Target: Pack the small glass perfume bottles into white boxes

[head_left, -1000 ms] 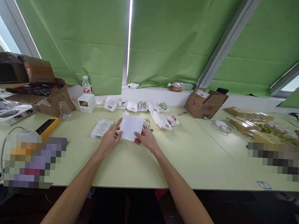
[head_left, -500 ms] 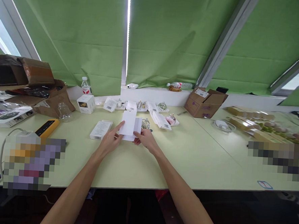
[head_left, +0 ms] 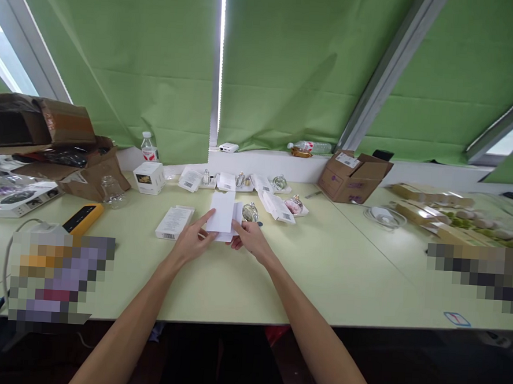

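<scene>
A small white paper box (head_left: 221,213), plain on the side facing me, is held in front of me just above the table. My left hand (head_left: 194,238) pinches its left edge between thumb and fingers. On the opposite side, my right hand (head_left: 252,241) has its thumb on a white flap, fingers curled underneath. Just behind the right hand sits a round, clear and silvery bottle-like item (head_left: 250,212), partly hidden. A closed white box (head_left: 175,223) with printed text and a barcode lies left of my left hand.
Along the back lie several white cartons (head_left: 276,207) beside ornate little items on white trays. A cardboard box (head_left: 352,176) stands right of them, near a coiled white cable (head_left: 384,217). A yellow power strip (head_left: 82,219) and a clear glass vessel (head_left: 112,192) are leftward.
The right-hand flap shows narrower beside the front panel, and my right hand sits slightly closer to my left. Both hands keep hold of the box.
</scene>
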A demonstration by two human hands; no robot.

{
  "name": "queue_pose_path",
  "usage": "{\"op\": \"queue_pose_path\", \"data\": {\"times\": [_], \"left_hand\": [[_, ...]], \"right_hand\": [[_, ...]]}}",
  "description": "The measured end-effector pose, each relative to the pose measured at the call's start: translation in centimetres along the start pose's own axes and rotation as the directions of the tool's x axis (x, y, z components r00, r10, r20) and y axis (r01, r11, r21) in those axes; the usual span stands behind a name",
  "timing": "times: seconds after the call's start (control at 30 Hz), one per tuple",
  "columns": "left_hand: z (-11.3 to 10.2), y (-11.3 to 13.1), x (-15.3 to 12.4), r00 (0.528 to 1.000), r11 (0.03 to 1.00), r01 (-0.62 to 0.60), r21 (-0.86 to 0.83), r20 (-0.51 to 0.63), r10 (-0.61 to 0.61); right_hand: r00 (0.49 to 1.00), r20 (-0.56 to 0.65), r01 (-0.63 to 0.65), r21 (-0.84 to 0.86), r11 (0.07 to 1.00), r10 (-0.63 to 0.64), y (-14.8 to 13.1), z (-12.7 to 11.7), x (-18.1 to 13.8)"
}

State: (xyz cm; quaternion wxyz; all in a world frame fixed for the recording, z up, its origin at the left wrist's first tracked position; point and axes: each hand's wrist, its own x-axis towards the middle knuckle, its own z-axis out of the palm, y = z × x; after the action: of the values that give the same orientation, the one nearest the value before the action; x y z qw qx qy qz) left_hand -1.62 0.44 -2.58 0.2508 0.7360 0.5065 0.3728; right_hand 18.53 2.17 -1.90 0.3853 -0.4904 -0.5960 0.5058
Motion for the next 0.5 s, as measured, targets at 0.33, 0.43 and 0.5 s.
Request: {"op": "queue_pose_path", "data": {"times": [0.33,0.43,0.5], "left_hand": [[-0.04,0.22,-0.04,1.000,1.000,0.003,-0.031,0.003,-0.003],[-0.02,0.19,0.02,1.000,0.999,0.003,-0.036,0.009,-0.002],[-0.04,0.15,0.04,1.000,1.000,0.007,-0.027,0.013,-0.007]], "right_hand": [[0.997,0.065,-0.045,0.090,0.995,0.039,-0.19,0.13,-0.08],[0.997,0.052,-0.058,0.091,0.994,0.054,-0.31,0.13,-0.10],[0.997,0.052,-0.065,0.081,0.995,0.061,-0.37,0.15,-0.10]]}}
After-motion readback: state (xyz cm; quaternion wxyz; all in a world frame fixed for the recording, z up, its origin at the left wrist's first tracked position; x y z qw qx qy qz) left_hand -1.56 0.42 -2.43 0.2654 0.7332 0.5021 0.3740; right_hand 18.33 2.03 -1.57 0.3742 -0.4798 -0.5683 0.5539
